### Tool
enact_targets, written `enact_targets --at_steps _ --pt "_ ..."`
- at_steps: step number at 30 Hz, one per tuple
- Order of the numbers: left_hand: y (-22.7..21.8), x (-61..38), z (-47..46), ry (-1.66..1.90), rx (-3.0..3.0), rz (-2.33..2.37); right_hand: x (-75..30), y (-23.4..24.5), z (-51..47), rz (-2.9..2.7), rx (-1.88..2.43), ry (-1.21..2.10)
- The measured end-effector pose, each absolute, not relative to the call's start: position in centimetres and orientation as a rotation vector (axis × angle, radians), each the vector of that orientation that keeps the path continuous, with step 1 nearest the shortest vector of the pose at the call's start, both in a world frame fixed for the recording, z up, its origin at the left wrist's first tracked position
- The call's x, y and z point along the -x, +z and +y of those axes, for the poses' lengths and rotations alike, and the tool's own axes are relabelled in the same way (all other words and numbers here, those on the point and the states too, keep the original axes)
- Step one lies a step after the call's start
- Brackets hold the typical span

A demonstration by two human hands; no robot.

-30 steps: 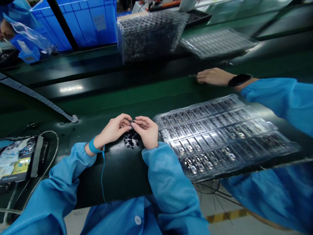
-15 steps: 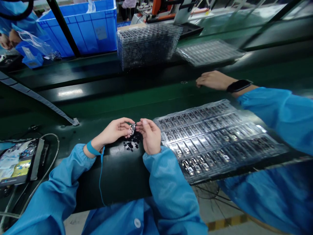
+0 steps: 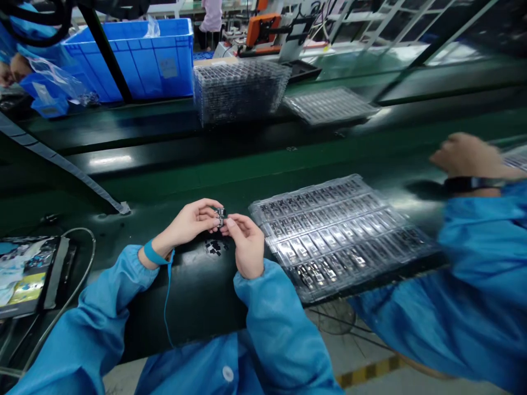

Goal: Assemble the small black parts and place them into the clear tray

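My left hand and my right hand meet over the dark green belt, both pinching one small metallic part between their fingertips. Just below them lies a little heap of small black pieces. A blue wrist strap with a cord circles my left wrist. To the right of my right hand sits a clear plastic tray with rows of small parts in pockets.
A co-worker's blue sleeve and hand with a dark watch reach in at the right. At the back stand a stack of clear trays, a single tray and a blue crate. A flat device lies at left.
The co-worker's hand has pulled back from the belt's middle to the far right. My hands stay together on the small part. The view has tilted up a little.
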State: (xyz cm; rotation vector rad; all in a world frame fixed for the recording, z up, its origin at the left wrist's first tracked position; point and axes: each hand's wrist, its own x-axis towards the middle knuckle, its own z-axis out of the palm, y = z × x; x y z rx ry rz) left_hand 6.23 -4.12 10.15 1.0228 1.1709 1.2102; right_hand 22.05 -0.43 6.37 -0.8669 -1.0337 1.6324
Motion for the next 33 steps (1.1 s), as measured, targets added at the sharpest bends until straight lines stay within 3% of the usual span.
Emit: enact_targets --at_steps 14,22,33 --pt "10.4 -6.6 -5.0 1.193 -1.291 1.335 -21.4 7.0 0.3 -0.987 0.862 1.591" --pt "10.4 -6.4 -5.0 1.156 -1.328 1.311 -21.9 7.0 0.7 -0.862 0.807 1.887" --pt "10.7 -6.6 -5.0 1.142 -1.19 1.23 -22.3 7.7 0.3 -0.801 0.8 1.886"
